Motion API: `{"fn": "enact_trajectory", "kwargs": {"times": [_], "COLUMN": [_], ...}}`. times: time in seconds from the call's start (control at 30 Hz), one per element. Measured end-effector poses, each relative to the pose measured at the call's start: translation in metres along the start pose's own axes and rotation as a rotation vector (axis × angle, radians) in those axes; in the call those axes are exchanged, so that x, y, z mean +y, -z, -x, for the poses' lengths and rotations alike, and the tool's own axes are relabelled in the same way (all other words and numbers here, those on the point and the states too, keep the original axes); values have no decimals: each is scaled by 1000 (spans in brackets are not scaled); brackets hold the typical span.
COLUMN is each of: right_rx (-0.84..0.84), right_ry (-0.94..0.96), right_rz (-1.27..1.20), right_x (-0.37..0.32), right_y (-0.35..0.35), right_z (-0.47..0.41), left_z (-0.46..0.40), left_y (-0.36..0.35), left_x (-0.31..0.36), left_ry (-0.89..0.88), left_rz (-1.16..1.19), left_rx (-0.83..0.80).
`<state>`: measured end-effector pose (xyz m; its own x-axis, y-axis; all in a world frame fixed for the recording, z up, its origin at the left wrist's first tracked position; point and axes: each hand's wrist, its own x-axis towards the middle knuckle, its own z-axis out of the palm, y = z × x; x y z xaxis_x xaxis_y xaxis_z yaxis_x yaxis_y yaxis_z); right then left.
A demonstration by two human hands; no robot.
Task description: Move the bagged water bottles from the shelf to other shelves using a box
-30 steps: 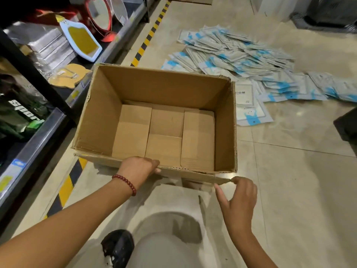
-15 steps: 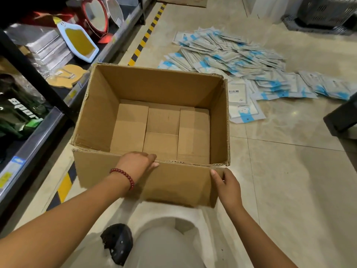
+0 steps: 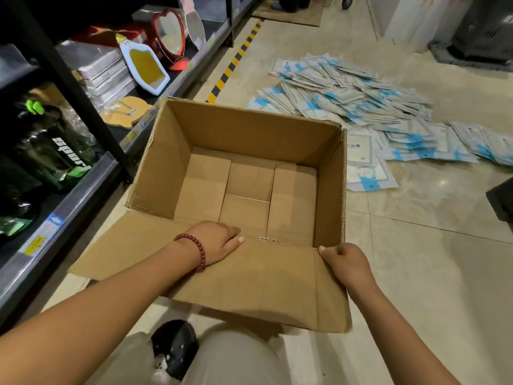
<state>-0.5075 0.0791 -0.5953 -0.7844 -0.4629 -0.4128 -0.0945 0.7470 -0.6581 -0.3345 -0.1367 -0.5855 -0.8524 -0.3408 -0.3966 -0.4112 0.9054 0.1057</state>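
Tiled aisle floor [image 3: 416,259], shelf rack [image 3: 83,195] running off beyond left hand. Holding empty box [image 3: 249,140] on the floor: left hand [image 3: 219,241] resting near-flat on the folded-down near flap, fingers over the rim; right hand [image 3: 347,263] pinching the flap's right corner. Bagged bottles [image 3: 55,157] sitting on the shelf, well left of left hand, none boxed yet. Packets [image 3: 361,107] lying scattered beyond right hand. Risking: bottom flaps looking untaped, likely sagging under bottle weight; bags snagging on the flap.
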Motion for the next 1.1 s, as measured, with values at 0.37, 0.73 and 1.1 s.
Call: {"fn": "enact_trajectory", "kwargs": {"times": [0.37, 0.73, 1.1], "right_rx": [261, 267, 637], "right_ry": [260, 571, 960], "right_rz": [679, 663, 726], "right_x": [-46, -101, -109], "right_y": [23, 17, 0], "right_z": [11, -21, -19], "left_z": [8, 18, 45], "left_y": [-5, -23, -56], "left_x": [2, 0, 10], "left_ry": [-4, -45, -111], "left_rz": [-17, 10, -119], "left_rx": [-24, -145, -231]}}
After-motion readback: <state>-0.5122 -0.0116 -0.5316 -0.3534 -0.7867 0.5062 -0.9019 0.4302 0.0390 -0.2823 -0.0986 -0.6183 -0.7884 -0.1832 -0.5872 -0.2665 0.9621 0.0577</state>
